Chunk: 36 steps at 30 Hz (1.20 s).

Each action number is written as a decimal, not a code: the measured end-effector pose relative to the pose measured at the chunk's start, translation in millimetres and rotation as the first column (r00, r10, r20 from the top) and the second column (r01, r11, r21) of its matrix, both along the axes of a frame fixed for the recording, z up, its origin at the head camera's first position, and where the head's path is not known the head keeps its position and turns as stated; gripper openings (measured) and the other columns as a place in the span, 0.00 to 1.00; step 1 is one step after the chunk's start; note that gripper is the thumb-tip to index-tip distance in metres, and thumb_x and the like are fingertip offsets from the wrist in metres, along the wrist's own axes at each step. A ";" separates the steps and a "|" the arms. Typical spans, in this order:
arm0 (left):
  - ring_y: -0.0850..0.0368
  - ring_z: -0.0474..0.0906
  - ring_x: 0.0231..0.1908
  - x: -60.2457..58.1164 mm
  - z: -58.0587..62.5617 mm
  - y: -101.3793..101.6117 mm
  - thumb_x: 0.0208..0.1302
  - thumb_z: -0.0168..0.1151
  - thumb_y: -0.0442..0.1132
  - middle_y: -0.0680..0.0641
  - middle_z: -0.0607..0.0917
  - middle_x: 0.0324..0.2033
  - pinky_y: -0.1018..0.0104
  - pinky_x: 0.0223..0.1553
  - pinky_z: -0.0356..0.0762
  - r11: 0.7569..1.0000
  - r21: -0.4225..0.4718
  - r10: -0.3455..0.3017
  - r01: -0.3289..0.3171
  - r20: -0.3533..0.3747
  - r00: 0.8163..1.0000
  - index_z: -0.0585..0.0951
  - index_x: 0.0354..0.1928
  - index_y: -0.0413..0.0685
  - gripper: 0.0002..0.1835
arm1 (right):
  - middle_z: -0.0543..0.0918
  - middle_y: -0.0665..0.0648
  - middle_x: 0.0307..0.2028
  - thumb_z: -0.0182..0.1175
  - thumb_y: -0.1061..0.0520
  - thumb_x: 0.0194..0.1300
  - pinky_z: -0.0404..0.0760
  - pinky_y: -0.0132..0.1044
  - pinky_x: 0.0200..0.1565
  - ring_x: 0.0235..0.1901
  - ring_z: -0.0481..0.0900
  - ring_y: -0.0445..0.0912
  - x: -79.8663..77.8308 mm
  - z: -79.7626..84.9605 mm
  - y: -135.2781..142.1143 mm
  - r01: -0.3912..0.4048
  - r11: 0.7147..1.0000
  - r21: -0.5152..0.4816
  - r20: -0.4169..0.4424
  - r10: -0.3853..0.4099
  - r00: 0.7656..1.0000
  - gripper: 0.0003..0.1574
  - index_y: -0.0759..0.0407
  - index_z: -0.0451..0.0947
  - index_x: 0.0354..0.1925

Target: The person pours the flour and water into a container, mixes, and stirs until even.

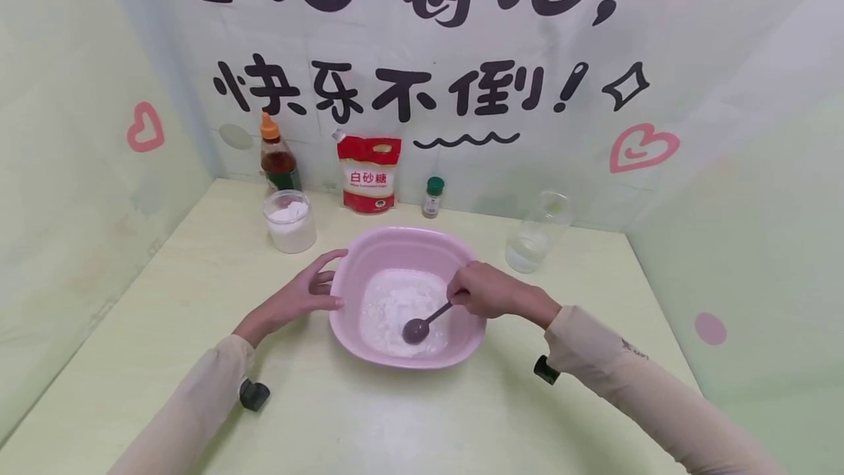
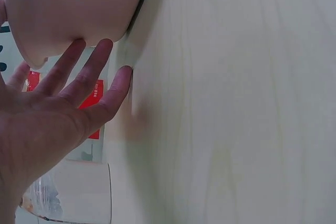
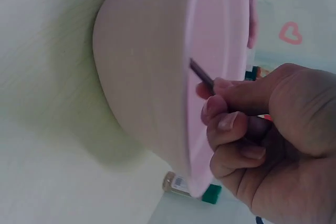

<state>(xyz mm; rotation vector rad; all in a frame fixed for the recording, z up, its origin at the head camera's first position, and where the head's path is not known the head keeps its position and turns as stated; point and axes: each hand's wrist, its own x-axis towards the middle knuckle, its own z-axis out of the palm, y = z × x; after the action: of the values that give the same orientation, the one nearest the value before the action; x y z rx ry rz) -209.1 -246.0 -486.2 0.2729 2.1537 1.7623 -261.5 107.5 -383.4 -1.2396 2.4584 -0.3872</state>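
A pink basin [image 1: 412,237] stands mid-table with white powder [image 1: 392,306] spread over its bottom. My right hand [image 1: 484,289] pinches the thin handle of a dark grey-brown spoon [image 1: 415,330] between thumb and curled fingers, above the basin's right side. The spoon's round head lies low at the powder. On the opposite side, my left hand [image 1: 300,295] rests against the basin with thumb and index finger at the rim. In the left wrist view, that hand's fingers [image 2: 93,72] spread fairly straight beside the basin's outer wall [image 2: 73,9].
Behind the basin stand a jar of white powder [image 1: 291,229], an orange-capped sauce bottle [image 1: 278,160], a red and white sugar bag [image 1: 368,176] and a small green-capped bottle [image 1: 432,198]. Back right is a clear glass [image 1: 527,246] with some liquid. Printed walls [image 1: 758,204] enclose the table.
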 end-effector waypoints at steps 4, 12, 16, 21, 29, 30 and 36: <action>0.32 0.69 0.68 -0.1 -0.5 -0.1 0.63 0.69 0.39 0.32 0.68 0.71 0.39 0.66 0.70 1.000 -0.003 0.007 -0.007 0.001 1.000 0.50 0.78 0.63 0.49 | 0.76 0.49 0.18 0.58 0.72 0.63 0.70 0.27 0.26 0.22 0.67 0.39 -2.9 7.3 8.4 0.085 0.996 0.029 -0.062 -0.083 0.995 0.16 0.58 0.81 0.22; 0.32 0.68 0.68 -0.2 -1.3 -0.5 0.64 0.68 0.38 0.33 0.67 0.72 0.39 0.66 0.69 1.000 0.001 0.005 -0.005 0.003 1.000 0.50 0.78 0.64 0.48 | 0.68 0.48 0.17 0.55 0.72 0.63 0.65 0.29 0.24 0.20 0.63 0.42 -13.6 -0.5 1.0 0.211 0.977 -0.015 -0.152 -0.211 0.966 0.18 0.56 0.75 0.19; 0.32 0.69 0.68 0.3 -2.2 -0.4 0.64 0.68 0.37 0.32 0.67 0.71 0.40 0.66 0.70 1.000 0.009 0.008 -0.008 0.004 1.000 0.50 0.78 0.63 0.48 | 0.78 0.51 0.20 0.56 0.70 0.64 0.68 0.29 0.27 0.22 0.69 0.42 -11.7 -9.7 -12.7 0.195 0.977 -0.084 -0.132 -0.205 0.970 0.14 0.59 0.83 0.26; 0.32 0.68 0.68 0.8 -3.9 -0.7 0.64 0.67 0.37 0.32 0.67 0.71 0.40 0.66 0.69 1.000 0.009 0.014 -0.014 -0.002 1.000 0.50 0.78 0.64 0.48 | 0.78 0.50 0.21 0.56 0.71 0.63 0.68 0.28 0.29 0.22 0.68 0.40 -2.3 -17.1 -26.2 0.132 0.983 -0.125 -0.067 -0.141 0.988 0.15 0.59 0.84 0.26; 0.32 0.68 0.68 -0.8 -3.0 0.1 0.64 0.68 0.38 0.32 0.66 0.72 0.39 0.66 0.69 1.000 -0.005 0.015 -0.015 0.009 1.000 0.50 0.78 0.64 0.48 | 0.85 0.51 0.27 0.62 0.67 0.65 0.74 0.27 0.30 0.26 0.74 0.38 10.1 -5.9 -18.0 0.081 0.997 0.007 0.057 -0.082 0.995 0.10 0.60 0.88 0.32; 0.32 0.68 0.68 -1.0 -2.9 0.1 0.64 0.68 0.38 0.32 0.66 0.72 0.39 0.66 0.69 1.000 -0.007 0.015 -0.015 0.009 1.000 0.50 0.78 0.64 0.48 | 0.85 0.51 0.27 0.62 0.66 0.65 0.74 0.27 0.30 0.26 0.74 0.39 9.5 -2.9 -14.5 0.108 0.994 0.035 0.052 -0.110 0.993 0.09 0.60 0.88 0.32; 0.32 0.68 0.68 -0.2 -3.1 -0.1 0.64 0.68 0.38 0.32 0.67 0.72 0.39 0.66 0.69 1.000 -0.001 0.018 -0.018 0.003 1.000 0.50 0.78 0.63 0.48 | 0.79 0.50 0.20 0.58 0.66 0.63 0.68 0.31 0.21 0.21 0.71 0.43 -4.4 13.7 1.0 0.310 0.940 0.144 -0.091 -0.300 0.950 0.14 0.56 0.84 0.24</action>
<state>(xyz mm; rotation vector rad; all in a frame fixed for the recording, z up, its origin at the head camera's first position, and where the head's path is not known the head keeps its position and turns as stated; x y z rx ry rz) -209.4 -246.0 -489.3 0.2519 2.1611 1.7707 -265.9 108.5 -369.7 -0.8211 2.6874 -0.2277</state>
